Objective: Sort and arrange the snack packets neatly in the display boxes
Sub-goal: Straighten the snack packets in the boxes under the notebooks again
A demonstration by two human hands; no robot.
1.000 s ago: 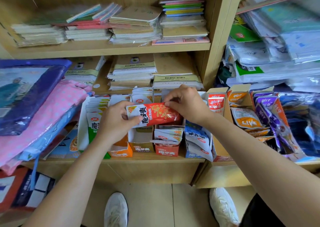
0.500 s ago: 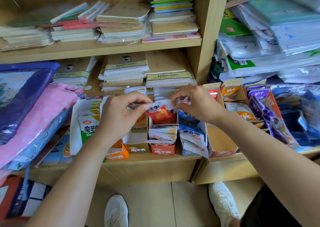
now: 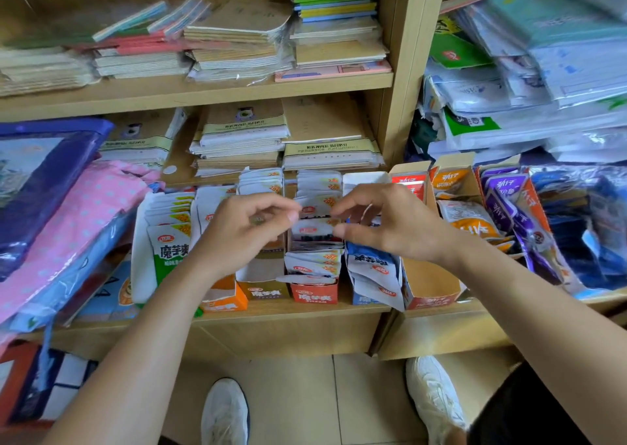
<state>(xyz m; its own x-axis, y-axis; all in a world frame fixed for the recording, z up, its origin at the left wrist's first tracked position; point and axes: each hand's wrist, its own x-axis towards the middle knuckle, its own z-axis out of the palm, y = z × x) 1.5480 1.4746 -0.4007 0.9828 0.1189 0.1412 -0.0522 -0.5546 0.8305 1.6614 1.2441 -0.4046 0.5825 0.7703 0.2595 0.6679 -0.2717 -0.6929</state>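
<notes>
A row of open display boxes stands on the lower shelf, each with snack packets set upright in it. My left hand and my right hand hover over the red display box, fingers curled. Between their fingertips stands a snack packet, white side up, lowered in among the other packets. Each hand pinches one of its top edges. To the left are green-and-white packets and an orange box. To the right are blue-and-white packets.
A mostly empty brown carton stands right of the blue packets, then boxes of orange packets and purple packets. Stacked notebooks fill the shelves behind. Pink and blue bags crowd the left. My shoes are on the tiled floor below.
The red packet, held flat between both hands a second ago, was turned upright and lowered into the red box. Both hands have come close together over it.
</notes>
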